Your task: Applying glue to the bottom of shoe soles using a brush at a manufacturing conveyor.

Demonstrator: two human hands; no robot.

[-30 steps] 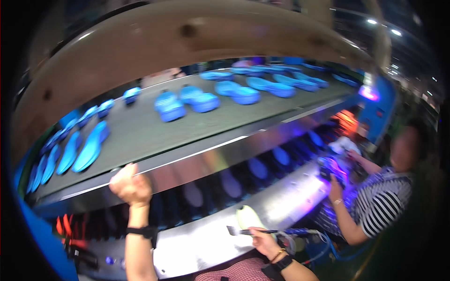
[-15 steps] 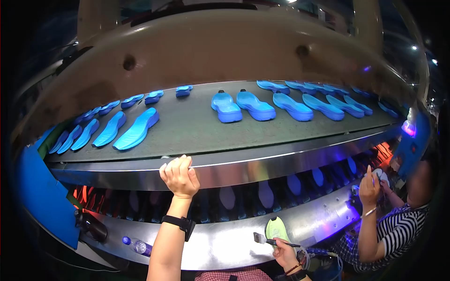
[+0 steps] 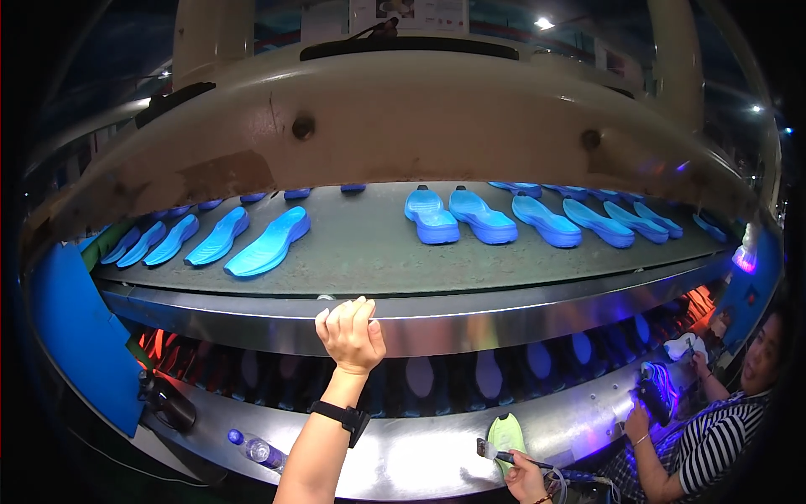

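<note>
My left hand point(image 3: 350, 338) hooks its closed fingers over the shiny metal rail point(image 3: 437, 329) at the conveyor's front edge. A dark band sits on that wrist. Low in the picture, my right hand point(image 3: 525, 477) grips a flat brush point(image 3: 525, 460) by its dark handle, with the bristle end pointing left. Right behind the brush, a yellow-green shoe sole point(image 3: 506, 432) stands on the metal ledge, partly covered by brush and hand. Whether my fingers touch the sole, I cannot tell.
Blue soles point(image 3: 269, 244) lie in rows on the upper belt point(image 3: 361, 252), under a beige hood point(image 3: 437, 126). More soles show on the dim lower level. A bottle point(image 3: 256, 449) and a dark flask point(image 3: 168, 401) are at left. A co-worker at right holds a dark shoe upper point(image 3: 659, 395).
My view has tilted upward, so the conveyor sits lower and more hood shows. My left hand stays on the rail, my right keeps the brush. The co-worker's raised hand has dropped to a dark shoe upper.
</note>
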